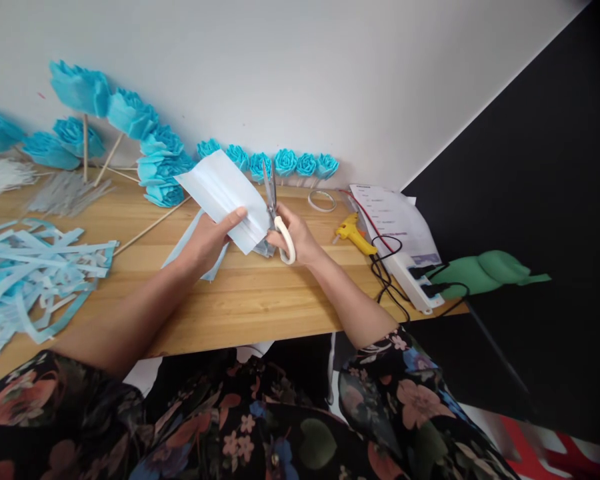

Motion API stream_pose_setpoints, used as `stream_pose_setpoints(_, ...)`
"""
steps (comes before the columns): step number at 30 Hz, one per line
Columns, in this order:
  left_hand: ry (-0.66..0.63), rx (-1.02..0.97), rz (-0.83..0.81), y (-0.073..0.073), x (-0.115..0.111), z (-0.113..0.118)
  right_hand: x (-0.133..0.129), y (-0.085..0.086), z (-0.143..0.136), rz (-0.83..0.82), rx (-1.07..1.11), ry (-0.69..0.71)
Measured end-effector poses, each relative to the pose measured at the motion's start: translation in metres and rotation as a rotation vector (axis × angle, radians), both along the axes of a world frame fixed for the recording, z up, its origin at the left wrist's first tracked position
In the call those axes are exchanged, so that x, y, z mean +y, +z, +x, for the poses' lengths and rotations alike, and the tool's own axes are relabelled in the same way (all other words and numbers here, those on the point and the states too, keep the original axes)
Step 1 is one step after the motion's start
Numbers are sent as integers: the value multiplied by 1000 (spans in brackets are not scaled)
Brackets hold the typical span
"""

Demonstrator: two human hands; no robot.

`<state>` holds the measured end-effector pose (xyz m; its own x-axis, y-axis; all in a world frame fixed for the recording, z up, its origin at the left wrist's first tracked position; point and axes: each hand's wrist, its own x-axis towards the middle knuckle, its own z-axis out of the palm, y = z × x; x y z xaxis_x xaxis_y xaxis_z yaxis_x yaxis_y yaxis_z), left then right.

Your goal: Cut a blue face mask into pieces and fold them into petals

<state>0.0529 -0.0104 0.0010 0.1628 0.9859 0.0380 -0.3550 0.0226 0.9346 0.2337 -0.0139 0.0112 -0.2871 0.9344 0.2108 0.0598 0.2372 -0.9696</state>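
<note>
My left hand [214,237] grips a light blue pleated sheet [225,193] between thumb and fingers, holding it tilted above the table. Fingers of my right hand [296,235] are through the white handles of a pair of scissors [286,241]. The blades point away from me, somewhat apart, beside the sheet's right edge. Beneath my left hand more light blue material [215,267] lies on the wood, partly hidden. A small greyish piece [264,249] shows under the sheet near my right hand.
Blue paper flowers [163,163], some on sticks, line the wall. Cut strips [40,280] are heaped at the left. At the right are a tape roll [322,200], a yellow glue gun [355,233], papers [395,223], a power strip [414,283] with cables and a green object [485,273].
</note>
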Motion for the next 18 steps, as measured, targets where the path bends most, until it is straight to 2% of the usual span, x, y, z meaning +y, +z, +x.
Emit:
stream_pose_setpoints(5, 45, -1, -24, 0, 2, -2, 3, -7, 1, 29, -52, 58)
stream_pose_setpoints(13, 135, -40, 14, -1, 9, -4, 7, -9, 4, -8, 3, -17)
stream_pose_setpoints(18, 201, 13, 12, 2, 10, -7, 9, -10, 4, -32, 15, -80)
